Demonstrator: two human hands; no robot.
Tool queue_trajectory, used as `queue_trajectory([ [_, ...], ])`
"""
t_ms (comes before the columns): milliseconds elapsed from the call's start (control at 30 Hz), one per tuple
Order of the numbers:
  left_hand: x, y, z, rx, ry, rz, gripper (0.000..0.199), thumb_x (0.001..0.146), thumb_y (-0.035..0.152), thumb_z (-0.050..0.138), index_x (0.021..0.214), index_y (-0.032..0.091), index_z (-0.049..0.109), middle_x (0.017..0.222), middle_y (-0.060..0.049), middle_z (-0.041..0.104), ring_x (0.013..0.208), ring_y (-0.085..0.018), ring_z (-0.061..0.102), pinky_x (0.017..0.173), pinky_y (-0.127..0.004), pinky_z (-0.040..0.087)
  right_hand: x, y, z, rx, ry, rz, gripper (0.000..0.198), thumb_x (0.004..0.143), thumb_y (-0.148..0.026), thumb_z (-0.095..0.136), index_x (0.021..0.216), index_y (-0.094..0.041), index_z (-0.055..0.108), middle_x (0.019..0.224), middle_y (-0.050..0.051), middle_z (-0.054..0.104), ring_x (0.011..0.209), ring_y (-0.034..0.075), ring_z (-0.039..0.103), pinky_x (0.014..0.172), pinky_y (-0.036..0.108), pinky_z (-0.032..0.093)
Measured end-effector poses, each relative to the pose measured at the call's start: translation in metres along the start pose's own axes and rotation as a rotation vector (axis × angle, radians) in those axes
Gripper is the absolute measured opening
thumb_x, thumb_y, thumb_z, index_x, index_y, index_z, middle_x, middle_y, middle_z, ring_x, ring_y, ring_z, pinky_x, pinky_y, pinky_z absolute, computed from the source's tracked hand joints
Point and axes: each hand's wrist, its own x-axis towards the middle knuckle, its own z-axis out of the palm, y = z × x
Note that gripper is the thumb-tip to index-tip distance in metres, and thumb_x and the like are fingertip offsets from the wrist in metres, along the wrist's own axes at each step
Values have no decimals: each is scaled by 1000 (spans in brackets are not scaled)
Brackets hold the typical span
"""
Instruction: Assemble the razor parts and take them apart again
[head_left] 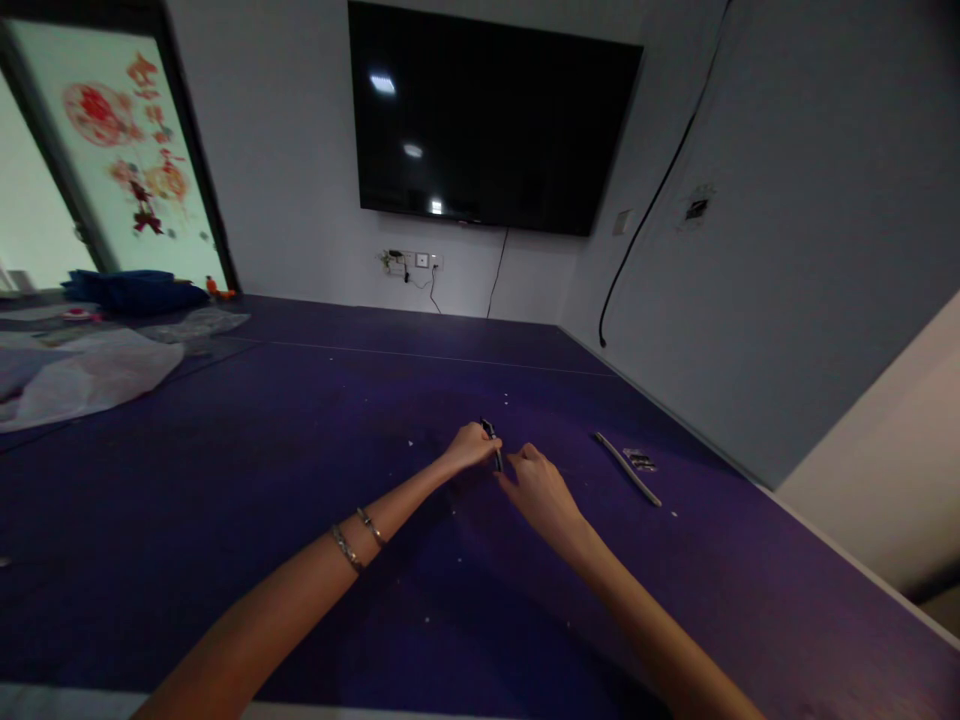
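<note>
Head view: the left hand (pixel 471 446) grips a small dark object (pixel 489 430) just below the centre of the frame. The right hand (pixel 538 488), fingers bent, is at the object's lower end; whether it grips cannot be determined. A pale strip (pixel 628 470) lies right of centre on the purple surface (pixel 360 630).

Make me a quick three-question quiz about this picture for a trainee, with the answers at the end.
1. True or false: the left hand grips a small dark object.
2. Where does the pale, slender rod lie? A) left of the left hand; B) between the hands; C) to the right of the right hand.
3. Fill in: the bracelets are on the ____ forearm.

Key: 1. True; 2. C; 3. left.
</note>
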Motion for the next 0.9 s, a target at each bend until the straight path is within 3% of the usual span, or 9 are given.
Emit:
queue_trajectory([
  [67,2,-7,-12,159,-50,6,35,77,32,43,56,13,63,55,-4,61,56,-12,58,54,-20,40,-3,11,-5,17,20,14,32,87,-31,43,99,-13,65,96,13,60,86,20,59,78,26,41],
  [300,17,-39,-41,330,-69,-56,24,72,28,49,64,12,65,63,-8,65,64,-17,62,58,-23,43,-9,86,-8,0,24,163,33,85,-27,41,94,-14,69,93,12,64,87,20,61,80,26,41],
  [433,23,-53,-40,402,-68,-110,26,70,32,53,79,12,67,80,-12,68,77,-22,64,62,-26,46,-14,126,-4,-56,25,227,33,83,-26,41,92,-15,70,95,12,65,89,21,61,80,27,41],
  [600,24,-57,-34,456,-70,-153,34,70,37,57,95,16,66,97,-14,67,92,-24,62,69,-27,47,-17,157,-4,-119,38,297,32,80,-26,42,92,-15,70,97,12,65,87,22,62,76,28,43],
  [767,17,-57,-34,475,-65,-158,44,74,48,51,101,16,64,103,-15,65,97,-28,61,75,-32,47,-16,180,-7,-130,3,293,31,80,-29,43,93,-18,68,100,11,65,89,21,62,74,26,42],
  [900,6,-61,-35,488,-51,-182,48,75,55,47,101,17,64,102,-15,65,97,-28,61,76,-33,47,-15,198,-14,-145,-88,350,31,81,-33,42,94,-19,66,97,12,66,82,22,63,64,26,42],
])
